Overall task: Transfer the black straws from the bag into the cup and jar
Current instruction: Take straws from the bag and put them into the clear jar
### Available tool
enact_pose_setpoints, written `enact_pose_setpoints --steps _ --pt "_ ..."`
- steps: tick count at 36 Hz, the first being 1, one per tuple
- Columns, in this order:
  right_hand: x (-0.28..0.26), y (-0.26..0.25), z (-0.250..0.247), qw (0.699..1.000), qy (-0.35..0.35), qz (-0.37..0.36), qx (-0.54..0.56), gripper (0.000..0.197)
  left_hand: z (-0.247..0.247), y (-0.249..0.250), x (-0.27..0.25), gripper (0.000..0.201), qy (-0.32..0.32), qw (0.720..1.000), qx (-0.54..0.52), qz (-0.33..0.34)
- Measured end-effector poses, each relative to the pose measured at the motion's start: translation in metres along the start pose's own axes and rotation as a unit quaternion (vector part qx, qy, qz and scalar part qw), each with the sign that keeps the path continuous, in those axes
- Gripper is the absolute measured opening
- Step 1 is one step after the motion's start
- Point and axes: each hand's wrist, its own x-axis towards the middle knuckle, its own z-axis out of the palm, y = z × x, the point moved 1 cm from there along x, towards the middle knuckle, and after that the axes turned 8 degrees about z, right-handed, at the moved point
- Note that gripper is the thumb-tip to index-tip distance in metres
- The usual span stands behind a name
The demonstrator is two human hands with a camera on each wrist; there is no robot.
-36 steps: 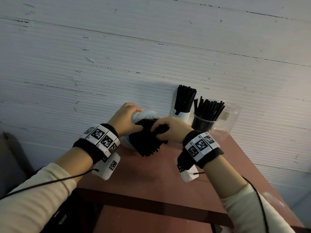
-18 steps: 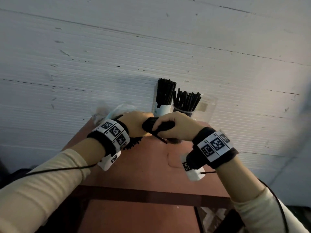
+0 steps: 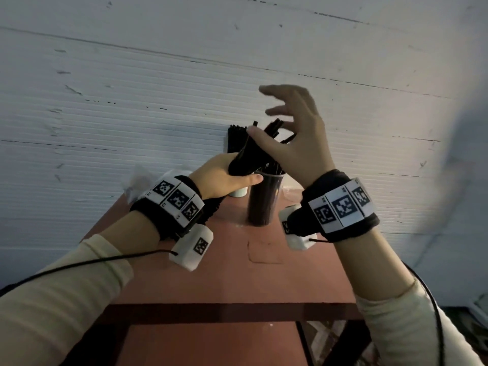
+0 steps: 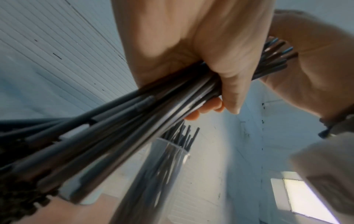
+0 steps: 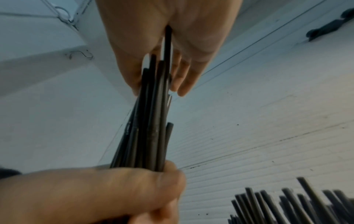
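My left hand [image 3: 237, 170] grips a thick bundle of black straws [image 3: 250, 157] at its middle, holding it tilted just above a clear jar [image 3: 264, 204] that has straws in it. My right hand [image 3: 274, 120] is raised with fingers spread; its thumb rests on the bundle's upper end. The right wrist view shows the straw tips [image 5: 151, 128] lying between that thumb and straight fingers. Behind the jar stands a white cup [image 3: 239, 192] full of straws [image 3: 235, 138]. The clear plastic bag [image 3: 140, 180] lies left of my left wrist.
A narrow red-brown table [image 3: 237, 273] carries everything and stands against a white ribbed wall [image 3: 132, 101]. Another clear container [image 3: 289, 192] shows just right of the jar. The table's front edge [image 3: 232, 313] is near me, with dark floor on both sides.
The bundle has come out of the bag and moved up and right to above the jar. My right hand has loosened its grip and spread its fingers; the left keeps hold.
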Motion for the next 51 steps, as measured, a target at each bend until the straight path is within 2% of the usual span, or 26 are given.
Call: enact_pose_setpoints --steps 5,9,16,19,22,26,29,33,35,37,40,42,45,51 --pt "0.011 -0.006 -0.001 0.998 0.061 -0.015 -0.004 0.044 0.004 0.010 0.007 0.032 0.011 0.998 -0.060 0.034" --pt "0.019 -0.008 -0.004 0.995 0.097 -0.016 0.002 0.038 0.003 0.016 0.012 0.023 0.034 0.994 -0.101 0.030" --pt "0.026 -0.011 -0.006 0.987 0.153 -0.021 0.053 0.034 0.006 0.025 0.014 0.022 0.028 0.985 -0.168 0.024" --pt "0.025 -0.007 -0.002 0.991 0.122 -0.014 0.059 0.031 0.011 0.025 0.012 0.019 0.020 0.979 -0.202 0.008" --pt "0.021 0.000 0.008 0.999 0.040 -0.002 0.021 0.034 0.021 0.019 0.008 0.011 0.013 0.965 -0.263 -0.012" --pt "0.006 0.016 0.024 0.994 -0.076 0.046 -0.061 0.034 0.035 0.005 0.001 0.014 -0.009 0.962 -0.267 -0.061" --pt "-0.004 0.024 0.028 0.986 -0.121 0.072 -0.086 0.038 0.040 -0.005 -0.003 0.012 -0.017 0.961 -0.260 -0.089" --pt "-0.006 0.027 0.028 0.990 -0.121 0.061 -0.046 0.059 0.038 -0.008 -0.001 0.011 -0.024 0.957 -0.275 -0.094" --pt "-0.005 0.029 0.030 0.992 -0.113 0.038 -0.029 0.064 0.039 -0.008 0.001 0.023 -0.020 0.955 -0.279 -0.098" --pt "-0.007 0.034 0.033 0.990 -0.127 0.031 -0.048 0.056 0.041 -0.012 0.001 0.033 -0.011 0.954 -0.277 -0.110" --pt "-0.014 0.046 0.040 0.983 -0.158 0.029 -0.094 0.032 0.049 -0.023 -0.002 0.026 -0.019 0.953 -0.271 -0.137" --pt "-0.019 0.053 0.042 0.983 -0.155 0.022 -0.095 0.024 0.055 -0.031 -0.005 0.019 -0.029 0.952 -0.268 -0.145" --pt "-0.022 0.054 0.041 0.987 -0.135 0.024 -0.082 0.027 0.058 -0.034 -0.007 0.013 -0.024 0.952 -0.274 -0.138" --pt "-0.025 0.056 0.035 0.991 -0.106 0.030 -0.080 0.041 0.056 -0.031 -0.006 0.017 -0.021 0.959 -0.258 -0.116"
